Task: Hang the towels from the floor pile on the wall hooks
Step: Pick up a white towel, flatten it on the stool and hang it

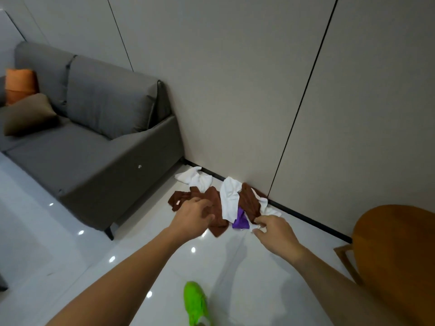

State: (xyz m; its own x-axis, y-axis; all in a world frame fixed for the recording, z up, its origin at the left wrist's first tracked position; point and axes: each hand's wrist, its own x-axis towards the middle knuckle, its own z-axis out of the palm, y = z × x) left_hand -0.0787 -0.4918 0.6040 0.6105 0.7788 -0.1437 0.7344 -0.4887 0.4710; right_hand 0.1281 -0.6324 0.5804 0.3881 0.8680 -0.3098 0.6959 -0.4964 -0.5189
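A pile of towels lies on the glossy white floor against the wall: brown towels [215,203], white towels [229,200] and a purple one [240,221]. Another white towel [194,177] lies apart, nearer the sofa. My left hand [193,217] reaches over the left side of the pile, fingers spread and curled above a brown towel. My right hand [273,229] hovers at the pile's right edge, its fingertips touching a white towel corner [256,228]; no grip shows. No wall hooks are in view.
A grey sofa [94,142] with an orange cushion [20,84] and a brown cushion [28,112] stands left of the pile. A round wooden table [395,250] sits at the right. My green shoe [195,302] is on the floor below.
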